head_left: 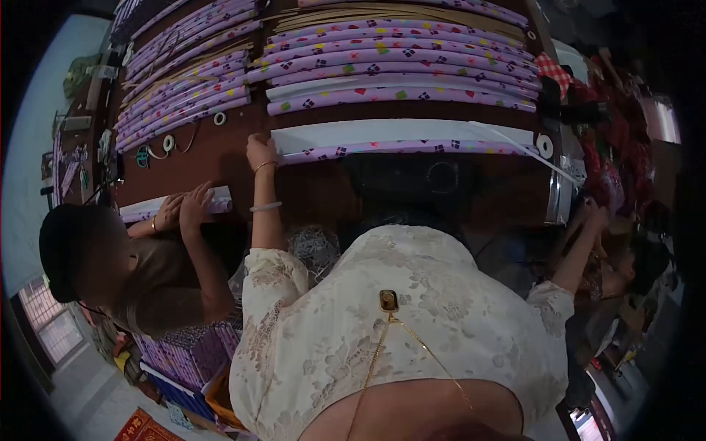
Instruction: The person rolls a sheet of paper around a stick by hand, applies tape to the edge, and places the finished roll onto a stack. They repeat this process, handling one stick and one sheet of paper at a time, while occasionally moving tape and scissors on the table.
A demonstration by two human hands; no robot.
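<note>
The left hand (260,151), curled, is nearer the long white sheet with purple patterned edge (404,132), lying nine-to-three o'clock on the brown surface (220,162); the right hand (594,216) bunches beyond its three o'clock end, both grips unclear.

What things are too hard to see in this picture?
All in the head view:
Right hand: small and dim, so I can't tell whether it holds the white strip.
Topmost purple roll: cut off by the top edge.
Red mat: cut off by the bottom edge.
Person's lap: hidden by the lace top.
</note>
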